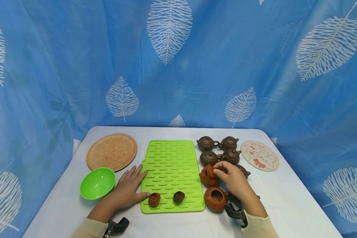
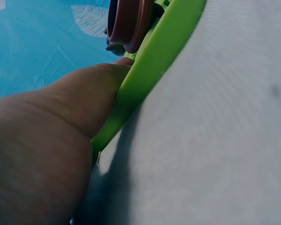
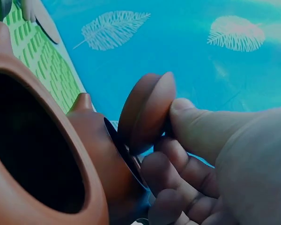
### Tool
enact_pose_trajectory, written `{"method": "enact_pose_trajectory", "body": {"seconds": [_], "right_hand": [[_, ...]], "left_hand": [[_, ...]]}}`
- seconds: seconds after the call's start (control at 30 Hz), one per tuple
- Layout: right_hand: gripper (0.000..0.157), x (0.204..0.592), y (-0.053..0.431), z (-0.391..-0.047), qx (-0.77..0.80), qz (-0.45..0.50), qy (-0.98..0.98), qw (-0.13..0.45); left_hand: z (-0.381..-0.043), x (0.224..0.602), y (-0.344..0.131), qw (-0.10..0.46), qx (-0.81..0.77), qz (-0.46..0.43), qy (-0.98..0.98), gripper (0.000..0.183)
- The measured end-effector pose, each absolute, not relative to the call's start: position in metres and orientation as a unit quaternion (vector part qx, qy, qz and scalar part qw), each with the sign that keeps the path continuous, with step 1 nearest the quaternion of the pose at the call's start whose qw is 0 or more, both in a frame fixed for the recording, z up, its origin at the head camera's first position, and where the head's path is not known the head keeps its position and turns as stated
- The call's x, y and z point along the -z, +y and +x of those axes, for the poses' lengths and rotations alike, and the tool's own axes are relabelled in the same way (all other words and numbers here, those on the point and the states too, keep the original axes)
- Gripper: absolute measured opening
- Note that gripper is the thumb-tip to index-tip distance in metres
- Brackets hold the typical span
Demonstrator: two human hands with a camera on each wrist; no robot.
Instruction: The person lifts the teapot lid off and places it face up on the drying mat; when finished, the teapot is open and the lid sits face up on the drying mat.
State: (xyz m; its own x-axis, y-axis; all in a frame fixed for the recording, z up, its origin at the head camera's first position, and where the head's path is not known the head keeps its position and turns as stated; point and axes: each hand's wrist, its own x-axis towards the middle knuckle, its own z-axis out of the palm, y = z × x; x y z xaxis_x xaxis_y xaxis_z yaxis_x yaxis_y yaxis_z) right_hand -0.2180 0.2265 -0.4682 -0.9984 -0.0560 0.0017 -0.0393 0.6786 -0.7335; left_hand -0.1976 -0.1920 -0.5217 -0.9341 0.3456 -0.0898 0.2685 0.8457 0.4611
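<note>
Lid (image 1: pixel 210 172) of reddish-brown colour is pinched by the right hand (image 1: pixel 235 177) in the head view. It is tilted over the mouth of a small teapot (image 1: pixel 206 181), at three o'clock from the green mat (image 1: pixel 174 172). To handle it well, I would keep thumb and finger firm on it and hold its edge clear of the rim, because a sideways scrape could chip it or tip the teapot. A second teapot (image 1: pixel 215 207), without lid, stands at six o'clock from the first, so the wrist should stay high. The left hand (image 1: pixel 128 188) rests at nine o'clock of the mat with fingers straight and spread; it could steady the mat, I think. On the mat, a reddish lid (image 1: pixel 154 199) lies at seven o'clock and a dark lid (image 1: pixel 178 197) at six. Only here do I see the group of dark teapots (image 1: pixel 206 143), mostly between ten and twelve o'clock from the right hand.

The left wrist view shows more closely the left thumb against the mat's edge, with the reddish lid at twelve o'clock from its tip. Whether they touch, I cannot tell.

The right wrist view adds that the pinched lid stands nearly on edge, at one o'clock from the dark mouth. Whether it touches the rim is not clear.
</note>
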Motion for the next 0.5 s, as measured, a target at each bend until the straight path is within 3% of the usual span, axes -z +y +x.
{"method": "enact_pose_trajectory", "body": {"seconds": [0.5], "right_hand": [[0.017, 0.4703, 0.2261, -0.2181, 0.554, -0.028, 0.828, 0.080]], "left_hand": [[-0.1976, 0.5226, -0.1924, 0.085, -0.225, 0.164, 0.957, 0.099]]}}
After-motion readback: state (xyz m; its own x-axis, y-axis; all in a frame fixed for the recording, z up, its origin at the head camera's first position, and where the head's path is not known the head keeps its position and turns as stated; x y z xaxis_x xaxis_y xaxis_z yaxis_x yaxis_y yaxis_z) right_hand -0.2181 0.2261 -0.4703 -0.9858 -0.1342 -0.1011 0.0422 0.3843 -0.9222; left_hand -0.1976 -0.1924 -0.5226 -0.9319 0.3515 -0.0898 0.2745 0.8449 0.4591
